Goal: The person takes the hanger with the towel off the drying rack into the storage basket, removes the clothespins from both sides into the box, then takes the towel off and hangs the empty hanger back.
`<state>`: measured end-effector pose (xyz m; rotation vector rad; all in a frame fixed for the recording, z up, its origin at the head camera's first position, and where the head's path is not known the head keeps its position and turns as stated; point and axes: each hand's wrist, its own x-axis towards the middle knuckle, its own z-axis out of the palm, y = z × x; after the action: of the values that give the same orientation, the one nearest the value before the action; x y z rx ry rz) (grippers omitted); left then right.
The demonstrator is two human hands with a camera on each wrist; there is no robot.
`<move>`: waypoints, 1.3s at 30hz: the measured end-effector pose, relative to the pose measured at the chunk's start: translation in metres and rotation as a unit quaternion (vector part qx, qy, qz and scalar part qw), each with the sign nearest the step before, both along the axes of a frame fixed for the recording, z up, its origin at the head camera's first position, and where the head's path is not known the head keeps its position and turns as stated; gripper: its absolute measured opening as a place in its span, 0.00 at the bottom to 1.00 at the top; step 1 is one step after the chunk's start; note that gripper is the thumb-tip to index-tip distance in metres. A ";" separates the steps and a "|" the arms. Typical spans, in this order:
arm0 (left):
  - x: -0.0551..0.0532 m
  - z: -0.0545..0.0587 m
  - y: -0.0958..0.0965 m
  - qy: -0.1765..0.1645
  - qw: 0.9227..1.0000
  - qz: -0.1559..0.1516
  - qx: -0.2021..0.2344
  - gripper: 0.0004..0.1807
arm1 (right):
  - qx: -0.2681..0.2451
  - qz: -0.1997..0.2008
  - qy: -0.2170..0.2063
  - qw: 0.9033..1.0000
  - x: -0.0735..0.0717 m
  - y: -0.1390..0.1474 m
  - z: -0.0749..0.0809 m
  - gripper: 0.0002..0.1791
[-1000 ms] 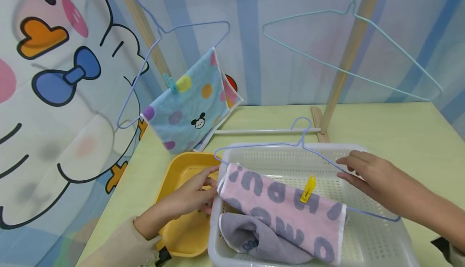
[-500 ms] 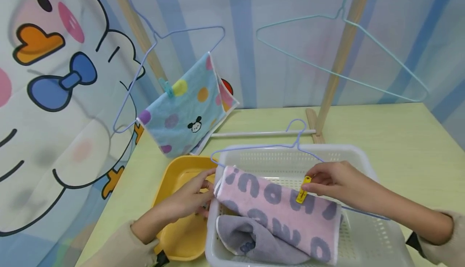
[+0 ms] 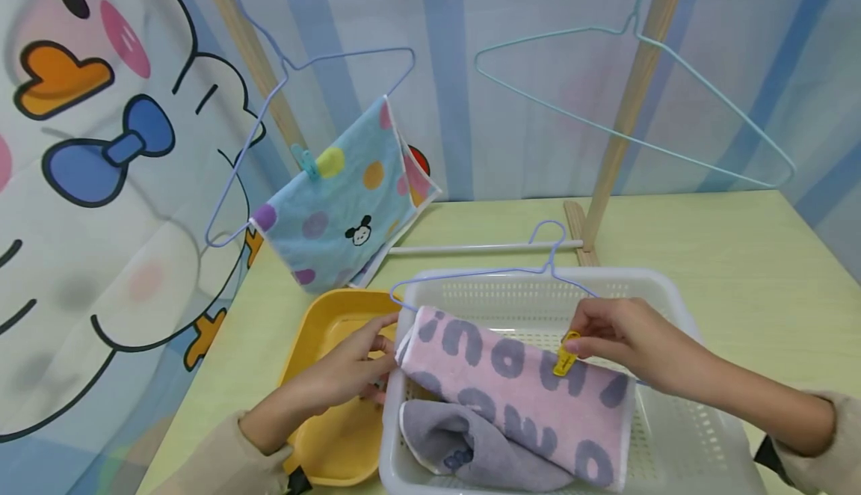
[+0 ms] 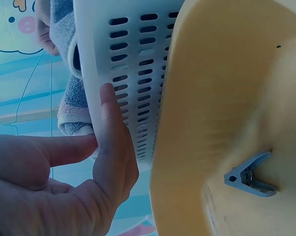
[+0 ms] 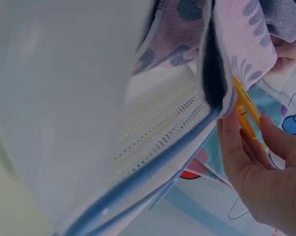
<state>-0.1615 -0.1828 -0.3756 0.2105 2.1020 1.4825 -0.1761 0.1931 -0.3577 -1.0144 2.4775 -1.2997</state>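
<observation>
A pink towel with grey letters (image 3: 498, 375) is draped over a lavender hanger (image 3: 553, 256), above the white basket (image 3: 646, 286). My right hand (image 3: 622, 342) pinches a yellow clothespin (image 3: 565, 357) between thumb and fingers at the towel's folded upper edge. From the right wrist view, that clothespin (image 5: 244, 105) straddles the fold beside the hanger bar. My left hand (image 3: 353, 368) grips the basket's left rim near the towel's corner. In the left wrist view its thumb (image 4: 74, 150) lies at the rim and the index finger lies along the holed outer wall. A grey cloth part (image 3: 484, 443) lies below the pink.
A yellow tray (image 3: 336, 443) sits left of the basket, with a grey-blue clothespin (image 4: 249, 177) inside. Behind stands a wooden rack (image 3: 625, 121). On it hang a hanger with a dotted blue towel (image 3: 336, 203) and a bare mint hanger (image 3: 551, 110).
My right hand has left the hanger's right arm, moved left and taken hold of the yellow clothespin. The clothespin has tilted slightly. My left hand keeps its place at the basket rim.
</observation>
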 end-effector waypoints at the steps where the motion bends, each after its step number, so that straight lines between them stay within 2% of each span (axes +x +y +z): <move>1: 0.000 0.000 0.000 0.000 1.000 0.000 0.000 0.33 | -0.004 0.003 0.006 1.000 0.000 0.000 0.000 0.04; 8: 0.001 0.001 0.001 0.003 1.000 0.000 -0.002 0.32 | -0.006 0.000 0.048 0.999 0.001 0.001 0.000 0.07; 22: 0.001 0.001 0.000 0.005 1.000 -0.002 0.002 0.32 | -0.007 -0.007 0.050 0.999 0.002 0.005 0.004 0.08; 31: 0.001 0.000 0.000 0.008 1.000 0.000 0.001 0.33 | -0.010 -0.007 0.054 0.998 0.001 0.009 0.013 0.09; 39: 0.002 -0.001 -0.001 0.010 1.000 -0.004 0.003 0.33 | -0.007 -0.032 0.066 0.997 0.002 0.009 0.025 0.10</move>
<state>-0.1596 -0.1838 -0.3769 0.2362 2.1114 1.4877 -0.1740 0.2023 -0.3330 -1.0649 2.6226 -1.3091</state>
